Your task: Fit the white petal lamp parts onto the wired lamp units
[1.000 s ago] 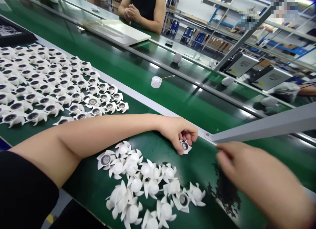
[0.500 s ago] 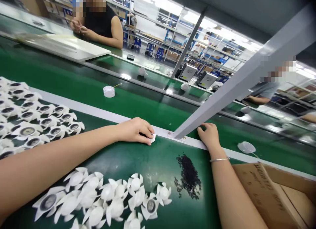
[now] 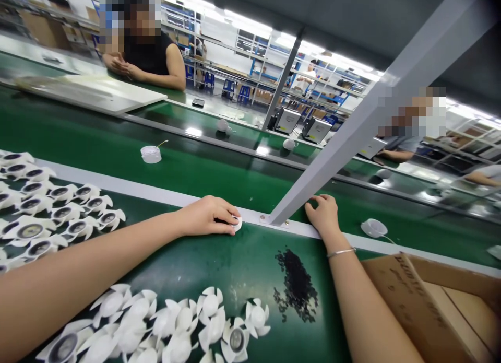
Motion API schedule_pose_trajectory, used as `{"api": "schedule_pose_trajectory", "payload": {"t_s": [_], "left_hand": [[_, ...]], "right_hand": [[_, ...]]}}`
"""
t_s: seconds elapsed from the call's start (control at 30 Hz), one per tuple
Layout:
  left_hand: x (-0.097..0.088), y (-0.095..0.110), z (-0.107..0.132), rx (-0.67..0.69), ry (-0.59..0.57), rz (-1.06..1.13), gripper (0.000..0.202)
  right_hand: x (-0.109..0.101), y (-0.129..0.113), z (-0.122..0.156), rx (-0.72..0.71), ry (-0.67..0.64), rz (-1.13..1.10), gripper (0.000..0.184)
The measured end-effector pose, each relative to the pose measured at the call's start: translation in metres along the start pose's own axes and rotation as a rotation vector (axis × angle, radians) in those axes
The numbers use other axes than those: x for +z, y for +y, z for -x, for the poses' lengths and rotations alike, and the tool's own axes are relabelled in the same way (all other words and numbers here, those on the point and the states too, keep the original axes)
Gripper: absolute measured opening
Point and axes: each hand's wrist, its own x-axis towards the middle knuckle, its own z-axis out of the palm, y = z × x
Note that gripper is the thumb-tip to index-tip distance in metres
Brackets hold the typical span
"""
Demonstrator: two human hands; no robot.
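My left hand (image 3: 209, 215) is curled over a small white fan impeller (image 3: 236, 223) at the far edge of the green mat, next to the grey rail (image 3: 129, 188). My right hand (image 3: 323, 213) rests on the same rail by the foot of a slanted grey post (image 3: 352, 128), fingers bent over the edge, nothing visible in them. A silver bracelet (image 3: 341, 253) circles that wrist. Between my arms lies a small heap of tiny black parts (image 3: 296, 284). A loose pile of white impellers (image 3: 172, 326) sits below my left forearm.
Rows of impellers (image 3: 47, 206) lie laid out at the left. A cardboard box (image 3: 430, 305) stands at the lower right. On the conveyor belt are a white cap (image 3: 151, 154) and another white part (image 3: 373, 228). A person in black sits across the line; another person is at the right.
The view has tilted up and shifted right. My right hand moved from above the mat onto the rail by the post. My left hand stays closed over the impeller at the rail.
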Motion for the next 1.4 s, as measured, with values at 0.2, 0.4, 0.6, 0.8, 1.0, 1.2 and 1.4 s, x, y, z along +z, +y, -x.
{"api": "schedule_pose_trajectory", "payload": {"t_s": [0.2, 0.4, 0.6, 0.8, 1.0, 1.2, 1.4], "left_hand": [[0.001, 0.006, 0.001, -0.194, -0.018, 0.087, 0.071], [0.001, 0.007, 0.001, -0.218, -0.043, 0.068, 0.065], [0.003, 0.007, 0.004, -0.21, -0.061, 0.01, 0.067], [0.003, 0.007, 0.003, -0.206, -0.066, 0.006, 0.068], [0.003, 0.008, 0.003, -0.209, -0.062, 0.01, 0.068], [0.004, 0.007, 0.002, -0.201, -0.047, 0.079, 0.071], [0.005, 0.002, 0.005, -0.19, -0.044, 0.158, 0.078]], "right_hand": [[-0.009, -0.004, 0.004, 0.272, 0.103, 0.116, 0.053], [-0.005, 0.003, 0.003, 0.511, 0.145, 0.204, 0.074], [-0.005, 0.01, 0.002, 0.582, 0.086, 0.204, 0.093], [-0.007, 0.011, 0.001, 0.638, 0.059, 0.18, 0.079], [-0.004, 0.014, -0.008, 0.661, 0.007, 0.156, 0.051], [-0.012, 0.008, -0.001, 0.521, 0.077, 0.116, 0.029], [-0.059, -0.014, 0.002, 0.223, 0.458, -0.033, 0.053]]}}
